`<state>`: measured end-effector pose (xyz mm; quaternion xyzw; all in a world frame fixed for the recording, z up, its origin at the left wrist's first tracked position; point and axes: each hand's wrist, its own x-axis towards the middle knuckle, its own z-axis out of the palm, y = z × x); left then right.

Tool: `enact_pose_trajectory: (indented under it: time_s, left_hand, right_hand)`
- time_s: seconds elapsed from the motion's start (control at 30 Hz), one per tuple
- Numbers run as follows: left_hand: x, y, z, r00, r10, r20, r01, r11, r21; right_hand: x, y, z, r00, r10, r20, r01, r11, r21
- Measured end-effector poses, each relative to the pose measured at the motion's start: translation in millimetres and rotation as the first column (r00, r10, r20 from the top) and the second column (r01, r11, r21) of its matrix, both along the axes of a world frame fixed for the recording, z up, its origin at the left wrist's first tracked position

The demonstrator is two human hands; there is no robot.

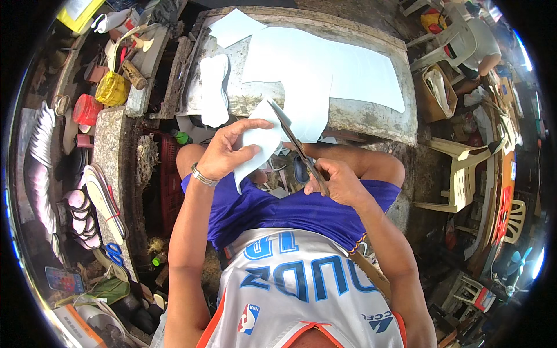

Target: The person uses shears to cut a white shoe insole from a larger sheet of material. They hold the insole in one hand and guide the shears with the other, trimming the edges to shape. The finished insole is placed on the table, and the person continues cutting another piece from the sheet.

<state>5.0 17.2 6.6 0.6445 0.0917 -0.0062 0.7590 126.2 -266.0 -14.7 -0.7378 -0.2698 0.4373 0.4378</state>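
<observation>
My left hand [223,152], with a metal watch band at the wrist, pinches a curved piece of thin white sheet [260,144] between thumb and fingers. A pair of long, dark metal scissors [297,145] is in my right hand [341,182], its fingers wrapped round the handles. The blades point away from me and lie against the right edge of the white piece. Beyond them a large white sheet [296,58] covers much of the low worktable and hangs over its near edge. Sole-shaped white cutouts [213,90] are stacked at the table's left.
The worn worktable [371,119] stands before my knees. To the left, a bench [113,156] carries sandals [104,200] and blue-handled scissors [115,253]; a yellow-wrapped block [112,89] sits farther back. At right are a cardboard box [436,93], a plastic chair [461,177] and another person [484,46].
</observation>
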Motion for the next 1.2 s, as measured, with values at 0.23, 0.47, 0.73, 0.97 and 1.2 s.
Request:
enact_pose_trajectory:
  time_s: [0.23,0.47,0.73,0.97,1.2]
  left_hand:
    - [1.7,2.7,-0.8,0.999,-0.031,0.012,0.031,0.999,0.014]
    - [3.1,4.4,-2.2,0.999,-0.042,0.019,0.041,0.998,0.057]
    - [7.7,3.4,0.5,0.996,-0.057,0.065,0.054,0.997,0.057]
    - [7.5,4.2,2.8,0.997,-0.07,0.041,0.067,0.996,0.054]
    - [8.4,4.0,2.3,0.996,-0.077,0.034,0.074,0.995,0.07]
  right_hand:
    - [2.5,-4.4,-1.2,0.998,0.019,0.064,-0.018,1.0,-0.025]
    - [3.1,-6.3,-1.0,1.0,-0.009,0.009,0.009,0.998,-0.056]
    - [3.4,-6.5,-0.3,1.0,0.007,-0.019,-0.008,0.999,-0.039]
    - [4.2,-9.0,-0.8,0.998,-0.046,-0.046,0.045,0.999,-0.025]
    - [4.4,-8.1,-0.6,0.999,-0.042,-0.015,0.042,0.999,-0.002]
